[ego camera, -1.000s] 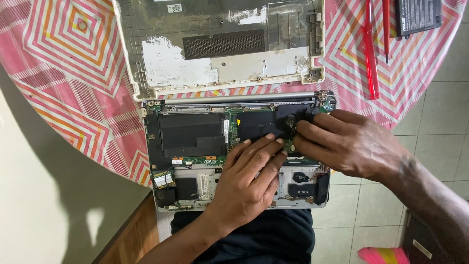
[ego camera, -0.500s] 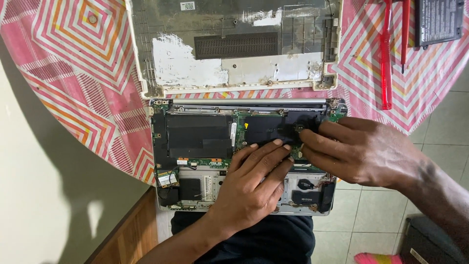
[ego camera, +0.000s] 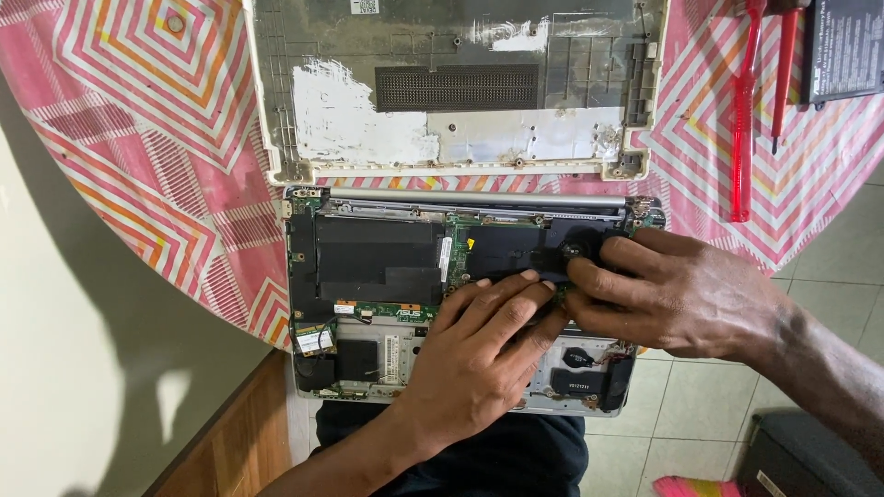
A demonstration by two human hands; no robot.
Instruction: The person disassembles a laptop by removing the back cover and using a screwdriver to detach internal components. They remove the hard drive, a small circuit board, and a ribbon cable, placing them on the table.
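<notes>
Counts: one opened laptop base (ego camera: 368, 267), one detached bottom cover (ego camera: 442, 101), two red screwdrivers (ego camera: 742, 120), one flat black battery pack (ego camera: 843, 46), and two hands at work.
Laptop base, place: it lies half on the edge of the round table (ego camera: 138, 166), its near half overhanging the person's lap, just below the bottom cover.
Laptop base, axis: its long axis runs left to right across the view; the silver hinge bar (ego camera: 479, 197) is on the far side, toward the table's middle, and the near edge points at the person.
Laptop base, look: insides bared, with a green circuit board, wide black sheets over the left and middle parts, a small white-labelled card at the near left corner, and a round coin cell (ego camera: 577, 356) with thin wires at the near right.
Left hand (ego camera: 479, 359): laid flat, palm down, over the middle of the base, fingers stretched and close together, tips pressing on the black area by the fan; it grips nothing.
Right hand (ego camera: 681, 294): comes in from the right, fingers bent and bunched over the round black fan (ego camera: 575, 250); whether it pinches anything small I cannot tell.
Bottom cover: cream plastic, inner face up, with a dark vent grille and silvery foil patches.
Tablecloth: pink, with orange and white zigzag squares.
Screwdrivers: side by side at the far right, shafts pointing toward the person.
</notes>
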